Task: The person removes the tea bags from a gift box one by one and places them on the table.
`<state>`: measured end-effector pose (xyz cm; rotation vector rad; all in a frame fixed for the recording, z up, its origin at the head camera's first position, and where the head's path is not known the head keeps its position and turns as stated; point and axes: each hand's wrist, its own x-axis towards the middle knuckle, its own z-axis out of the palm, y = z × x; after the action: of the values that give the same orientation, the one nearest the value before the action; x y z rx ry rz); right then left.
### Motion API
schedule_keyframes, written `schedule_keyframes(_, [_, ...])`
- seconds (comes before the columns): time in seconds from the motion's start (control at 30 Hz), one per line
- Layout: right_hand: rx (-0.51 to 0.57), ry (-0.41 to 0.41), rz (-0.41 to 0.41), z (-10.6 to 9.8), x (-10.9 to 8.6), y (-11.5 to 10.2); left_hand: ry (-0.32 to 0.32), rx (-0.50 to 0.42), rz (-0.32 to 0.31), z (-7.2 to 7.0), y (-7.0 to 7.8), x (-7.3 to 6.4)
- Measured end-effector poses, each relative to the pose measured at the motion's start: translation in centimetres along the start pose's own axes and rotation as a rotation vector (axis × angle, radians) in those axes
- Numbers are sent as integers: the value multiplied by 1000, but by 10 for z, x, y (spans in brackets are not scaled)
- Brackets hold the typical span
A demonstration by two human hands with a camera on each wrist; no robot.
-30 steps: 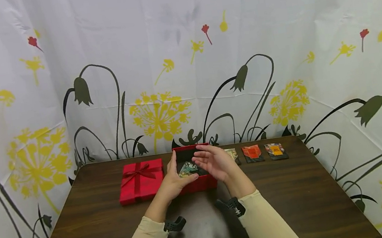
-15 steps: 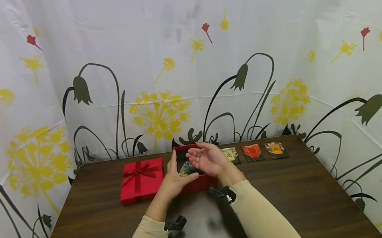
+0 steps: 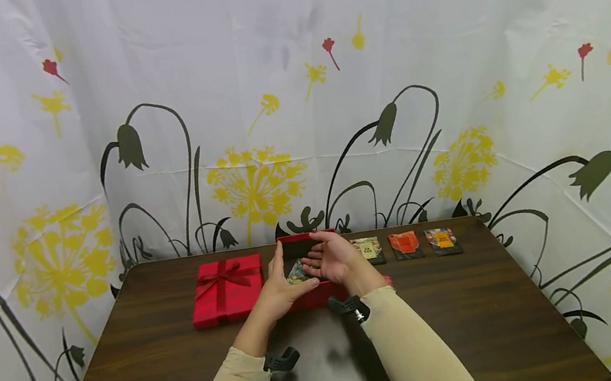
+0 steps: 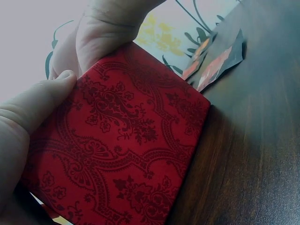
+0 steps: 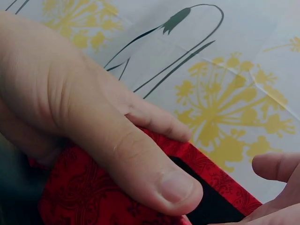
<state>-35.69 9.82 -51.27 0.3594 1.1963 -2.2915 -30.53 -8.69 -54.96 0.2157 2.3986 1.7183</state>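
Observation:
A red patterned gift box [image 4: 126, 136] stands without its lid, and its dark inside shows in the head view. My left hand [image 3: 276, 294] holds its left front corner, thumb over the front rim and fingers along the left wall. My right hand [image 3: 339, 262] reaches over the right side with its fingers loosely bent inside the opening. In the right wrist view, the right thumb [image 5: 176, 187] lies over the near wall and a finger is at the far rim. A greenish patterned packet [image 3: 296, 273] lies in the box, partly behind the right fingers.
The red lid [image 3: 227, 300] with a ribbon bow rests left of the box. Right of it, a cream-labelled packet [image 3: 368, 250], an orange packet [image 3: 405, 245] and a dark packet [image 3: 443, 241] lie along the back edge of the wooden table [image 3: 473, 323], before a flowered curtain [image 3: 276, 59].
My right hand has moved left and a little lower into the box, covering more of the greenish packet and uncovering the cream-labelled one. The left hand keeps its place.

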Motion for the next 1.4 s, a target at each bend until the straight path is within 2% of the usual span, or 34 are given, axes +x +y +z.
schedule_keyframes(0.23, [-51,56,-2,5,0,0,15,-4,18,-1,1,2])
schedule_keyframes(0.47, [-81,109,1,7,-3,4,4,-12,24,-1,-1,1])
schedule_keyframes(0.97, [-298,86,68,9,-3,5,-8,-1,9,-2,-1,-1])
schedule_keyframes(1.17, [-349,59,79,9,-2,6,-7,-4,9,-2,-1,-1])
schedule_keyframes(1.4, [-516,0,85,9,-2,7,-17,-44,12,-2,0,0])
